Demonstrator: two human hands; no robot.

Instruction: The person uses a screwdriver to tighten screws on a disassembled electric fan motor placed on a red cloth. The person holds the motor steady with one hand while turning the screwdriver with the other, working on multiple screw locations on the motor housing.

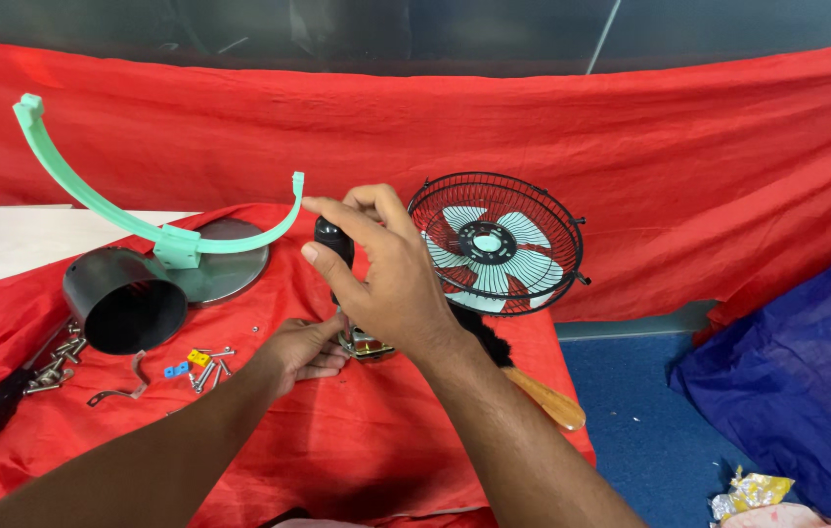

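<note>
My right hand (386, 279) grips the black handle of a screwdriver (335, 242), held upright over a small metal part (367, 345) on the red cloth. My left hand (306, 349) rests on the cloth and steadies that metal part from the left. Just behind my right hand stands a small fan with a black wire cage (494, 242) and pale green blades. The screwdriver's shaft and tip are hidden by my right hand.
A black cylindrical housing (125, 299) lies at left, beside a green curved bracket (156, 230) on a round metal base (230, 264). Several loose screws (56, 365) and small clips (189, 364) lie nearby. A brush with a wooden handle (545, 396) sits at the table's right edge.
</note>
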